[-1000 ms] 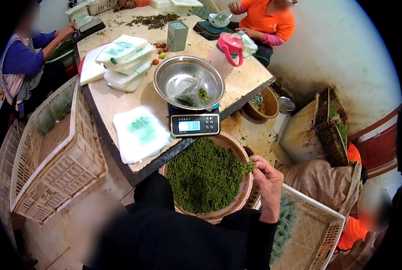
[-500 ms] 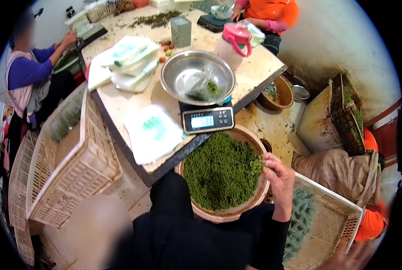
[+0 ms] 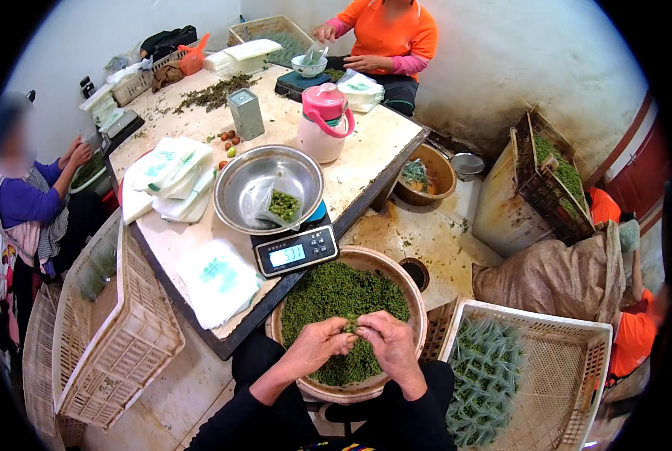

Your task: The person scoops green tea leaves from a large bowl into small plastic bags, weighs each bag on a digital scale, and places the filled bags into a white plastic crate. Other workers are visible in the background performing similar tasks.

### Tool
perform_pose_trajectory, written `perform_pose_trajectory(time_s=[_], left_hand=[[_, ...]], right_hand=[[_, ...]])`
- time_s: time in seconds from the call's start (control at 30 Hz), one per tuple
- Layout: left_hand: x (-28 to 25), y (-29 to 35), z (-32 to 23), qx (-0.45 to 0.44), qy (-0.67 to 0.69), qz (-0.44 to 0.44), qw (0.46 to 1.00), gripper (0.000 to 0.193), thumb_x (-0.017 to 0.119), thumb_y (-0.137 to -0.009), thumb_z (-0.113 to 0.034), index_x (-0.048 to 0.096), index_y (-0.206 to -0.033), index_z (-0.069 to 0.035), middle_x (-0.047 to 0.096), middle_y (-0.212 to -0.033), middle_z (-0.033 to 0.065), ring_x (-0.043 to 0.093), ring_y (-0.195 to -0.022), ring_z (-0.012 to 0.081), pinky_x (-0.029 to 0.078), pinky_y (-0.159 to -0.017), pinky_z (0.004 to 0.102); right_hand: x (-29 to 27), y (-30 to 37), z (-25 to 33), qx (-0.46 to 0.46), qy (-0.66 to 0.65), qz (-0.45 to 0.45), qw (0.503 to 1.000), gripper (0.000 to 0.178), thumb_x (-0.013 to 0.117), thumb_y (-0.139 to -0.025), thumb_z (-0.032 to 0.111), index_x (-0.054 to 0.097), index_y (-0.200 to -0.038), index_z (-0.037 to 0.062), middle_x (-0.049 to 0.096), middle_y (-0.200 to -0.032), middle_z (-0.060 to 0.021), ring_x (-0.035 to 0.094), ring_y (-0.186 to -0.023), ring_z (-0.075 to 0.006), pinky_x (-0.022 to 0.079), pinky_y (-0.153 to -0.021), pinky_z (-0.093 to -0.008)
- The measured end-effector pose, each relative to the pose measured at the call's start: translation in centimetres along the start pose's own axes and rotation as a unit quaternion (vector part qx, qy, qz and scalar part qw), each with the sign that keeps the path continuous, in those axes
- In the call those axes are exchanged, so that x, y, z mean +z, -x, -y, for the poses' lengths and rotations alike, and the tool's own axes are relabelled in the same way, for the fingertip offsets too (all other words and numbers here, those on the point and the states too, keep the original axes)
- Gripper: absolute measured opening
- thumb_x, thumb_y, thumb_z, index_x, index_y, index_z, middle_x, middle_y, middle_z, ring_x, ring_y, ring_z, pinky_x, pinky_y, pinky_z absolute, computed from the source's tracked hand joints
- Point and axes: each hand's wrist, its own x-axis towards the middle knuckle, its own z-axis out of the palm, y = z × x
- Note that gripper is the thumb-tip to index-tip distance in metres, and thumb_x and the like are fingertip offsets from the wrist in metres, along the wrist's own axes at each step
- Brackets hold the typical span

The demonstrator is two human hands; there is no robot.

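Note:
My left hand [image 3: 317, 349] and my right hand [image 3: 393, 347] meet over a wide tan basin [image 3: 420, 316], fingertips pinched together on a small sprig of green berries [image 3: 351, 324]. A heap of the same small green berries [image 3: 339, 289] fills the basin, partly hidden behind my hands. Beyond it, on the table corner, a steel bowl [image 3: 230, 184] rests on a digital scale [image 3: 297, 252] with a lit display. Inside the bowl lies a clear plastic bag [image 3: 257, 201] holding some green berries.
A white crate [image 3: 554, 361] at right holds rows of filled bags [image 3: 486, 376]. Flat bags [image 3: 217, 282] lie on the table [image 3: 272, 113], near a pink-lidded jug [image 3: 324, 128]. Stacked crates [image 3: 118, 331] stand left. Co-workers sit at left [image 3: 31, 199] and across the table [image 3: 396, 37].
My right hand has moved left from the basin's right rim to over its middle with the sprig. My left hand has come into view and meets it. The whole view has shifted.

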Motion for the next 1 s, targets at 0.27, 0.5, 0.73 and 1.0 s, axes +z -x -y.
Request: perform_pose_trajectory(time_s=[0.27, 0.5, 0.73, 1.0], left_hand=[[0.3, 0.3, 4.2, -0.064, -0.493, -0.143, 0.855, 0.071, 0.066, -0.077, -0.018, 0.026, -0.132, -0.002, 0.030, -0.131, 0.0269, 0.037, -0.117, 0.0421, 0.036, -0.093, 0.0470], [-1.0, 0.6, -0.8, 0.174, -0.427, -0.197, 0.865, 0.077, 0.073, -0.066, -0.006, 0.031, -0.131, 0.001, 0.031, -0.130, 0.0248, 0.036, -0.120, 0.0411, 0.034, -0.098, 0.0456], [-8.4, 2.7, -13.4, 0.312, -0.392, -0.410, 0.762, 0.094, 0.081, -0.050, -0.001, 0.031, -0.129, 0.001, 0.039, -0.125, 0.0175, 0.039, -0.118, 0.0301, 0.033, -0.100, 0.0357], [-7.7, 1.2, -9.5, 0.297, -0.172, -0.345, 0.874, 0.060, 0.076, -0.058, 0.003, 0.051, -0.112, 0.000, 0.064, -0.097, 0.0134, 0.062, -0.090, 0.0203, 0.047, -0.081, 0.0298]], right_hand=[[-1.2, -3.2, 0.0, -0.004, 0.314, 0.138, 0.940, 0.061, 0.072, -0.067, 0.008, 0.047, -0.122, 0.0092, 0.044, -0.122, -0.0203, 0.049, -0.106, -0.0396, 0.043, -0.087, -0.0416], [3.0, -18.5, 2.9, -0.301, 0.382, 0.017, 0.874, 0.026, 0.058, -0.067, -0.001, 0.054, -0.093, 0.0049, 0.052, -0.103, -0.0143, 0.054, -0.095, -0.0308, 0.044, -0.078, -0.0419], [0.2, -17.5, 11.3, -0.397, 0.155, 0.027, 0.904, 0.014, 0.054, -0.072, -0.004, 0.053, -0.084, 0.0020, 0.056, -0.094, -0.0094, 0.057, -0.087, -0.0288, 0.048, -0.073, -0.0363], [-2.3, -11.7, 17.7, -0.179, 0.099, 0.141, 0.969, 0.042, 0.065, -0.070, 0.001, 0.052, -0.110, 0.0061, 0.058, -0.103, -0.0177, 0.058, -0.084, -0.0361, 0.048, -0.075, -0.0404]])
